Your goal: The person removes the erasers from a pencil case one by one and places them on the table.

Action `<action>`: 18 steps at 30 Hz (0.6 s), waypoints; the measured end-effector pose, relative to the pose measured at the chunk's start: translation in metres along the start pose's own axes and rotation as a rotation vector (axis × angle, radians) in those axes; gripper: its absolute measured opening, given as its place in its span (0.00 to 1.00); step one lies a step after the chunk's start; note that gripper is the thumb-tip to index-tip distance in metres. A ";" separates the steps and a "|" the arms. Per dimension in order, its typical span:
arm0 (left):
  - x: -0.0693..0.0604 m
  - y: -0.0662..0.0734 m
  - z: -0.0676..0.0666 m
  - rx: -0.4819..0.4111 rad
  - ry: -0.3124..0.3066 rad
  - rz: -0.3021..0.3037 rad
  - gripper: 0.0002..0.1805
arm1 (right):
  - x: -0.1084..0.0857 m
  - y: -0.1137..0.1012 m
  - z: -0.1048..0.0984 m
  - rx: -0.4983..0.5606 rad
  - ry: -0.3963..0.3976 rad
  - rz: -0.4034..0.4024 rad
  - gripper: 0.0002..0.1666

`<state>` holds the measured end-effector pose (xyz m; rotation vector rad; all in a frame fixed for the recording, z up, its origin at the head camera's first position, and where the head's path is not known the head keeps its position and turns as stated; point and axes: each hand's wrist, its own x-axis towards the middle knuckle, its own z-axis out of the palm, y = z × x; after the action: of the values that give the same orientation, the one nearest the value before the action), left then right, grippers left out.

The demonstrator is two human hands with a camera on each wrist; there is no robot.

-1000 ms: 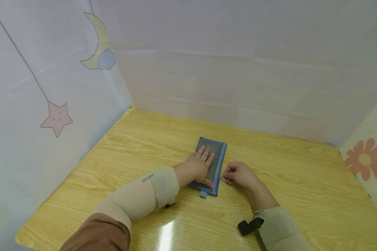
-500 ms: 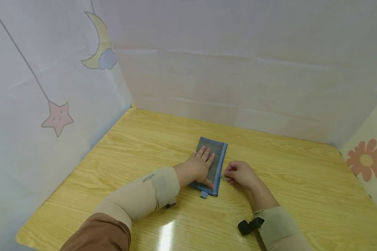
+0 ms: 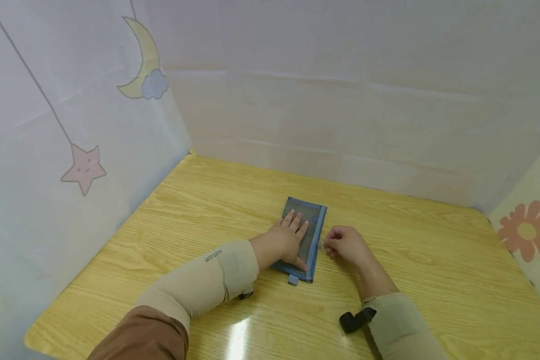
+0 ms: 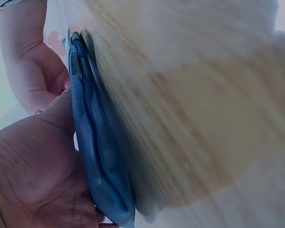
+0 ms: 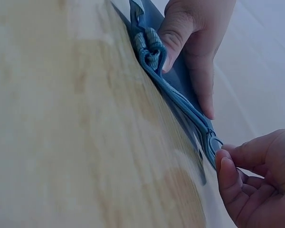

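Observation:
A blue mesh zip pouch [image 3: 308, 240] lies flat on the wooden table, its zipped edge on the right. My left hand [image 3: 287, 242] presses on it with spread fingers, the thumb close to the near end of the zip. At the right edge, my right hand [image 3: 347, 245] pinches a ring on the zip pull [image 5: 214, 141] between thumb and forefinger. In the left wrist view the pouch [image 4: 97, 142] is seen edge-on beside my left palm [image 4: 35, 166]. What the pouch contains cannot be made out.
The wooden table [image 3: 198, 200] reaches back to pale cloth walls printed with a moon [image 3: 149, 50], a star [image 3: 84, 169] and a flower [image 3: 527, 230]. A small blue tab [image 3: 293, 280] sticks out from the pouch's near end.
My right hand has moved slightly away from me along the zipped edge, with the pull between its fingers. My left hand stays in place on the pouch.

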<state>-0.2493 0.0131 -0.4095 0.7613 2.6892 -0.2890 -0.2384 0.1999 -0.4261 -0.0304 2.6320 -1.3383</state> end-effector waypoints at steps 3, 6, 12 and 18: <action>0.000 -0.001 0.000 0.000 -0.003 0.001 0.67 | 0.002 0.000 0.000 -0.001 0.022 -0.003 0.05; 0.001 -0.001 0.000 0.002 -0.003 -0.001 0.67 | 0.003 -0.001 0.000 0.004 0.028 -0.007 0.04; 0.000 0.000 -0.001 0.005 -0.008 -0.008 0.67 | 0.006 0.000 -0.001 0.002 0.039 -0.005 0.05; 0.002 0.001 0.000 0.014 -0.002 -0.010 0.67 | 0.007 0.001 -0.002 -0.010 0.039 -0.007 0.05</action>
<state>-0.2502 0.0146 -0.4103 0.7514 2.6921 -0.3110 -0.2458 0.2015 -0.4267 -0.0157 2.6731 -1.3416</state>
